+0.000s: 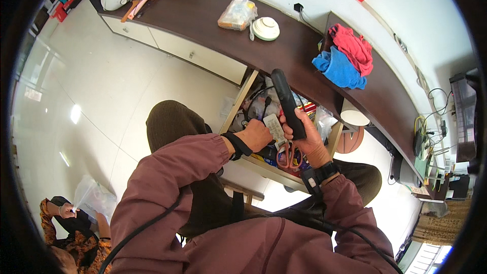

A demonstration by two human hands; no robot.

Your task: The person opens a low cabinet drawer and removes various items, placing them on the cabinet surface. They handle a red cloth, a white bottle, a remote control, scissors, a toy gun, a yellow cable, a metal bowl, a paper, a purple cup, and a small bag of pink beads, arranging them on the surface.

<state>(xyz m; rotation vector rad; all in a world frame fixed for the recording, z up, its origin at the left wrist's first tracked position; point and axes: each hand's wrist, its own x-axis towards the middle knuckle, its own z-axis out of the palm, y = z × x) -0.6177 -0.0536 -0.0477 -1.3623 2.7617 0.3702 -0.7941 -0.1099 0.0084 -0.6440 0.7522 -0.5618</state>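
Observation:
An open drawer [247,97] full of cables, plastic bags and small items lies before me. My right hand [307,133] is closed around a long black handheld device [288,102], raised over the drawer; its exact kind is unclear. My left hand [255,135] is curled over the drawer's left part, by a white remote control [274,128]; whether its fingers hold anything is hidden. Scissors with pink handles [289,156] lie near the drawer's front. A black cable [266,104] is among the contents.
On the dark desktop [198,15] stand a bagged packet [237,14] and a white round container [265,29]. Red [352,47] and blue cloths [339,69] lie to the right. A basketball [349,140] is beneath. Another person [76,232] with a plastic bag [93,198] is at lower left.

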